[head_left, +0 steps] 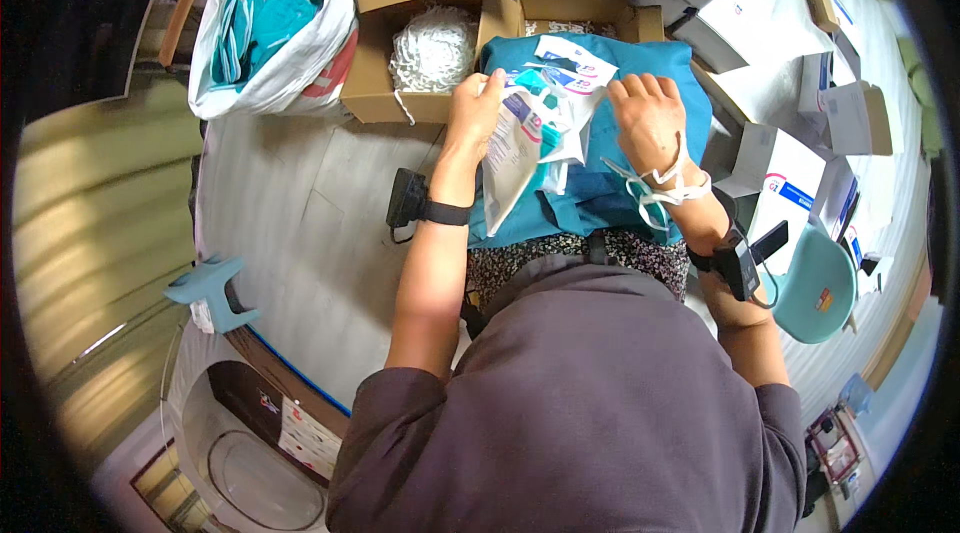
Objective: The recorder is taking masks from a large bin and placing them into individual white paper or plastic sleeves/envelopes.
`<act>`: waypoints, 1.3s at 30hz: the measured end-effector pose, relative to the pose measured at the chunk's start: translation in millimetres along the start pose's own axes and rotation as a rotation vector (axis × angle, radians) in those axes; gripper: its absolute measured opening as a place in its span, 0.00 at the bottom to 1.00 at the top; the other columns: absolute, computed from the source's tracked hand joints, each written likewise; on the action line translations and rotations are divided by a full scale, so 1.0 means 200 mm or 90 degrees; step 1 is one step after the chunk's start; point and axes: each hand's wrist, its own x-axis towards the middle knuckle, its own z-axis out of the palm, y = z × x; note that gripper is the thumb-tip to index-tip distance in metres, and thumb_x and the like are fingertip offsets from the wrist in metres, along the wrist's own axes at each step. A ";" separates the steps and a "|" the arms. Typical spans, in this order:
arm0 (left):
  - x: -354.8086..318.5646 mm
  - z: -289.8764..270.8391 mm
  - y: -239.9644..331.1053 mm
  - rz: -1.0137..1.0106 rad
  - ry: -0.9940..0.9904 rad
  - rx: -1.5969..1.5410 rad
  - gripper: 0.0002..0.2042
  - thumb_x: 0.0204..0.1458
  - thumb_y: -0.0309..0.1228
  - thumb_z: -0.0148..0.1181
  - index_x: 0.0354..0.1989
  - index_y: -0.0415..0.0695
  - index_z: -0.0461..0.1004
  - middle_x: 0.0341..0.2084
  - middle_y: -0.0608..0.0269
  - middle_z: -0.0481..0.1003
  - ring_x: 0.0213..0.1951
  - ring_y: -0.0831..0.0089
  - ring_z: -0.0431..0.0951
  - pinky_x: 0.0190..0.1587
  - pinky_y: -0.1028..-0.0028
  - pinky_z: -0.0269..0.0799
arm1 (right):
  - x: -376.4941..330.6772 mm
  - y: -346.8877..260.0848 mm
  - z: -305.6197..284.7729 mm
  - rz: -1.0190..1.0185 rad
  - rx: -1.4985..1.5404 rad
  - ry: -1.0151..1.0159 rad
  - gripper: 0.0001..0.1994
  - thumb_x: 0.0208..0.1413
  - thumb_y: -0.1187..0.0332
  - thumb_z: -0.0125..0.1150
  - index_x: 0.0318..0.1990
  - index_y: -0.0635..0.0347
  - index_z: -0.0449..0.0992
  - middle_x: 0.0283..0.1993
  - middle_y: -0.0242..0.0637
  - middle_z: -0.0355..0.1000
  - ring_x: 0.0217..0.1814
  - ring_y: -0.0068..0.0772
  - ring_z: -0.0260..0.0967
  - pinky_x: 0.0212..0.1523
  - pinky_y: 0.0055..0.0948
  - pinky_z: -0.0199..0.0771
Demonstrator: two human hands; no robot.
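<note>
My left hand (476,115) grips the edge of a white printed plastic packet (512,148) with its thumb and fingers. Teal pieces (540,118) show at the packet's opening, beside more white packets (575,73). To the right, my right hand (648,118) has its fingers curled down at the packets' right edge; whatever they may hold is hidden. Thin white cords (672,189) hang looped around my right wrist. Beneath both hands, a teal cloth (640,58) is spread over my lap.
A white bag (215,98) of folded teal pieces stands at the far left. Beside it, a cardboard box (375,63) holds a bundle of white cord (435,48). White cartons (770,183) and a teal stool (815,283) are at right; another teal stool (215,291) is at left.
</note>
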 end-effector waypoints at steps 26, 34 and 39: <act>-0.20 -0.21 0.10 -0.239 -0.304 -0.415 0.18 0.58 0.45 0.59 0.42 0.41 0.77 0.36 0.66 0.78 0.37 0.76 0.76 0.41 0.76 0.70 | -0.07 -0.15 -0.63 -0.124 0.529 -0.070 0.18 0.45 0.72 0.65 0.47 0.57 0.77 0.44 0.45 0.75 0.45 0.47 0.75 0.41 0.41 0.75; -0.23 -0.16 0.10 -0.165 -0.427 -0.394 0.15 0.59 0.41 0.57 0.41 0.42 0.78 0.34 0.67 0.78 0.35 0.75 0.76 0.40 0.75 0.71 | 0.02 -0.25 -0.42 -0.284 0.229 0.099 0.37 0.45 0.77 0.55 0.68 0.46 0.60 0.73 0.40 0.53 0.72 0.43 0.54 0.60 0.37 0.62; -0.25 -0.19 0.05 -0.087 -0.503 -0.322 0.13 0.59 0.39 0.56 0.40 0.42 0.78 0.33 0.68 0.78 0.34 0.75 0.77 0.39 0.74 0.72 | 0.04 -0.31 -0.46 -0.383 0.164 0.051 0.36 0.44 0.72 0.59 0.66 0.47 0.62 0.65 0.33 0.64 0.62 0.37 0.64 0.47 0.32 0.67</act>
